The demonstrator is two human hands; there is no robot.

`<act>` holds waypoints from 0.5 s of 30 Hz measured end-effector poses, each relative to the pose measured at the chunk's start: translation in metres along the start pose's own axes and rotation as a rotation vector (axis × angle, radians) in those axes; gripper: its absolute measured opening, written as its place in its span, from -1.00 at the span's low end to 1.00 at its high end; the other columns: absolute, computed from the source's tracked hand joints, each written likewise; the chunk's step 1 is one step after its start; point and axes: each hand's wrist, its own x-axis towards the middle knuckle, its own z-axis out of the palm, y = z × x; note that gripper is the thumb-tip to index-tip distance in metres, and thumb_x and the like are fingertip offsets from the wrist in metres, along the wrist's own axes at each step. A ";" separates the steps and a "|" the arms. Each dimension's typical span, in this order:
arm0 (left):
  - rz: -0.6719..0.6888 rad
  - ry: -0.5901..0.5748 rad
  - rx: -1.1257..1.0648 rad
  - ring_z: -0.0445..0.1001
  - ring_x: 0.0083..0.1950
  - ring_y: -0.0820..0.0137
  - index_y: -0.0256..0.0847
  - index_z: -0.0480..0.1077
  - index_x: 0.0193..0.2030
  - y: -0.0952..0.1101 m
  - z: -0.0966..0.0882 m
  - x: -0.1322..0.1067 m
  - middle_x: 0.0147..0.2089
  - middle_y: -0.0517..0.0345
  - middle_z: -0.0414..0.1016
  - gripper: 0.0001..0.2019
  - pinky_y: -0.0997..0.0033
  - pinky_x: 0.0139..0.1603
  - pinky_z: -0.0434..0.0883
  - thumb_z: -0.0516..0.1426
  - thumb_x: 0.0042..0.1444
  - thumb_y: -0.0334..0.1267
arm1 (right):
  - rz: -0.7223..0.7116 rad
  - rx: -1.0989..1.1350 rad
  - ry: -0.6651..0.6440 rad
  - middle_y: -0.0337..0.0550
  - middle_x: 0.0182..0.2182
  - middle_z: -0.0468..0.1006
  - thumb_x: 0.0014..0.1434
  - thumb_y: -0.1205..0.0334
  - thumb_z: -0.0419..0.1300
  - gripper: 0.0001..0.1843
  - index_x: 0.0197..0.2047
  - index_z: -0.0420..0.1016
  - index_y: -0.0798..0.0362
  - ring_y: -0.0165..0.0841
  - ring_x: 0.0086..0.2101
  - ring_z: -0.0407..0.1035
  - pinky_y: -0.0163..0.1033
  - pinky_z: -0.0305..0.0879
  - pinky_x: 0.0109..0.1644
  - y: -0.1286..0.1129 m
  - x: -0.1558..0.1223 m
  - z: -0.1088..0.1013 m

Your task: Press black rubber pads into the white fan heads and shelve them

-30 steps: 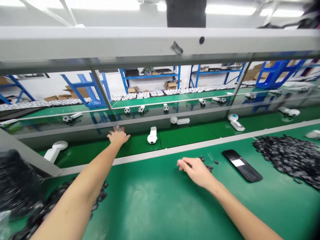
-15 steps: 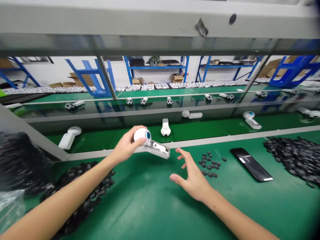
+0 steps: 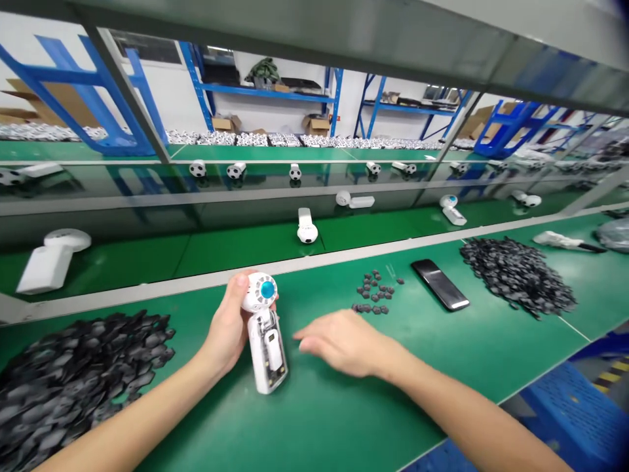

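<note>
- Workshop: green surface [image 3: 319,419] up front, green belt [image 3: 236,248] behind it, blue racks [image 3: 265,90] at the back.
- Left hand [image 3: 227,334]: wrapped round the ball end of a white unit [image 3: 268,341], thumb against the ball. Unit is over the near part of the surface, open side up; can't tell if its lower end touches.
- Right hand [image 3: 344,344]: just beside the unit, thumb and index close together. Can't tell if it's pinching anything.
- Handling, my take: grip the ball end firmly so the body can't twist; fingers off the exposed innards.
- Further out: small black pieces [image 3: 375,297], then black slab [image 3: 439,283], then right heap [image 3: 515,275] of dark parts. Left heap [image 3: 93,367] beside left forearm.
- Writing: none legible. Tiny dark patch inside unit, too small to read; no brand readable on slab.
</note>
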 end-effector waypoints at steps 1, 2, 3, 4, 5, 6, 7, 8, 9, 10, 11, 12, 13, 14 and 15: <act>-0.021 -0.012 0.015 0.56 -0.32 0.24 -0.11 0.35 0.14 -0.004 0.000 0.000 -0.21 0.06 0.59 -0.46 0.25 -0.33 0.57 0.18 0.28 0.28 | 0.023 -0.025 0.062 -0.15 -0.02 0.74 0.56 -0.04 0.02 -0.60 0.14 0.63 -0.11 -0.13 -0.03 0.61 -0.12 0.41 0.03 0.008 -0.004 -0.014; -0.035 -0.033 0.029 0.55 -0.34 0.25 -0.09 0.33 0.16 -0.008 -0.001 0.001 -0.20 0.06 0.59 -0.46 0.26 -0.35 0.56 0.16 0.30 0.28 | 0.062 -0.054 0.128 -0.17 -0.01 0.74 0.56 -0.01 0.05 -0.63 0.03 0.67 -0.09 -0.17 -0.02 0.60 -0.14 0.39 0.04 0.018 -0.009 -0.028; -0.043 -0.060 0.040 0.55 -0.34 0.26 -0.07 0.32 0.17 -0.012 -0.002 0.001 -0.20 0.07 0.58 -0.47 0.28 -0.37 0.56 0.16 0.31 0.27 | 0.106 -0.090 0.169 -0.19 -0.03 0.73 0.54 0.03 0.10 -0.69 -0.02 0.67 -0.08 -0.20 -0.04 0.59 -0.16 0.37 0.03 0.028 -0.016 -0.042; -0.049 -0.093 0.048 0.55 -0.34 0.27 -0.05 0.30 0.19 -0.015 -0.004 0.001 -0.19 0.09 0.58 -0.49 0.30 -0.38 0.55 0.18 0.31 0.25 | 0.164 -0.131 0.182 -0.21 -0.10 0.73 0.51 0.06 0.16 -0.75 -0.07 0.66 -0.08 -0.22 -0.10 0.59 -0.18 0.36 -0.02 0.039 -0.022 -0.055; -0.055 -0.128 0.052 0.55 -0.33 0.28 -0.02 0.28 0.21 -0.018 -0.005 0.001 -0.18 0.10 0.57 -0.49 0.33 -0.39 0.54 0.22 0.30 0.20 | 0.230 -0.163 0.163 -0.23 -0.16 0.72 0.46 0.08 0.23 -0.82 -0.09 0.65 -0.08 -0.24 -0.16 0.57 -0.19 0.34 -0.09 0.049 -0.028 -0.065; -0.063 -0.161 0.056 0.55 -0.32 0.28 0.01 0.25 0.24 -0.020 -0.007 0.001 -0.17 0.13 0.56 -0.48 0.35 -0.38 0.53 0.26 0.27 0.15 | 0.289 -0.187 0.133 -0.24 -0.21 0.70 0.41 0.09 0.29 -0.86 -0.09 0.63 -0.08 -0.24 -0.20 0.55 -0.20 0.32 -0.12 0.058 -0.033 -0.072; -0.074 -0.189 0.064 0.55 -0.30 0.28 0.04 0.23 0.26 -0.022 -0.009 0.000 -0.17 0.15 0.55 -0.44 0.36 -0.36 0.52 0.31 0.24 0.08 | 0.343 -0.198 0.096 -0.26 -0.24 0.67 0.37 0.10 0.33 -0.87 -0.08 0.62 -0.08 -0.25 -0.23 0.54 -0.21 0.31 -0.16 0.065 -0.037 -0.077; -0.086 -0.213 0.080 0.55 -0.27 0.28 0.06 0.21 0.29 -0.023 -0.011 -0.001 -0.16 0.17 0.54 -0.39 0.37 -0.34 0.52 0.34 0.21 0.03 | 0.382 -0.197 0.059 -0.26 -0.25 0.66 0.33 0.11 0.37 -0.85 -0.07 0.61 -0.08 -0.25 -0.24 0.53 -0.21 0.29 -0.18 0.071 -0.040 -0.080; -0.097 -0.230 0.100 0.55 -0.24 0.28 0.08 0.19 0.32 -0.025 -0.013 -0.001 -0.15 0.17 0.53 -0.36 0.37 -0.30 0.52 0.36 0.20 0.00 | 0.406 -0.191 0.030 -0.26 -0.24 0.64 0.30 0.13 0.39 -0.82 -0.06 0.59 -0.07 -0.26 -0.25 0.53 -0.22 0.28 -0.19 0.075 -0.042 -0.080; -0.101 -0.238 0.122 0.54 -0.22 0.28 0.09 0.18 0.33 -0.026 -0.014 -0.002 -0.14 0.17 0.52 -0.34 0.36 -0.27 0.52 0.37 0.19 -0.02 | 0.417 -0.183 0.008 -0.25 -0.24 0.63 0.28 0.15 0.40 -0.81 -0.05 0.58 -0.06 -0.27 -0.25 0.52 -0.23 0.27 -0.19 0.077 -0.042 -0.078; -0.100 -0.242 0.145 0.54 -0.19 0.28 0.08 0.17 0.35 -0.027 -0.016 -0.003 -0.12 0.16 0.52 -0.34 0.36 -0.24 0.52 0.36 0.20 -0.02 | 0.415 -0.177 -0.008 -0.25 -0.23 0.63 0.27 0.17 0.40 -0.81 -0.06 0.57 -0.05 -0.27 -0.25 0.52 -0.23 0.26 -0.19 0.079 -0.041 -0.076; -0.098 -0.244 0.165 0.53 -0.17 0.27 0.08 0.18 0.35 -0.027 -0.017 -0.003 -0.11 0.15 0.52 -0.35 0.34 -0.23 0.52 0.35 0.22 -0.02 | 0.407 -0.176 -0.018 -0.24 -0.24 0.62 0.27 0.20 0.40 -0.82 -0.07 0.57 -0.04 -0.27 -0.24 0.52 -0.24 0.26 -0.19 0.080 -0.039 -0.074; -0.096 -0.248 0.180 0.52 -0.15 0.26 0.07 0.18 0.36 -0.028 -0.018 -0.003 -0.09 0.13 0.51 -0.37 0.33 -0.21 0.51 0.34 0.24 -0.01 | 0.397 -0.178 -0.028 -0.23 -0.24 0.61 0.27 0.22 0.40 -0.84 -0.09 0.58 -0.03 -0.27 -0.24 0.51 -0.23 0.26 -0.19 0.080 -0.038 -0.072; -0.094 -0.254 0.195 0.51 -0.14 0.26 0.05 0.19 0.36 -0.028 -0.018 -0.003 -0.08 0.12 0.51 -0.39 0.31 -0.19 0.51 0.32 0.26 0.01 | 0.389 -0.178 -0.036 -0.23 -0.26 0.61 0.27 0.23 0.39 -0.86 -0.10 0.59 -0.02 -0.27 -0.24 0.51 -0.23 0.26 -0.19 0.081 -0.036 -0.071; -0.091 -0.264 0.211 0.51 -0.14 0.26 0.04 0.20 0.35 -0.027 -0.018 -0.003 -0.08 0.11 0.51 -0.41 0.30 -0.17 0.50 0.30 0.28 0.03 | 0.384 -0.174 -0.041 -0.22 -0.28 0.61 0.28 0.23 0.38 -0.89 -0.12 0.60 -0.02 -0.26 -0.26 0.50 -0.22 0.27 -0.19 0.081 -0.035 -0.070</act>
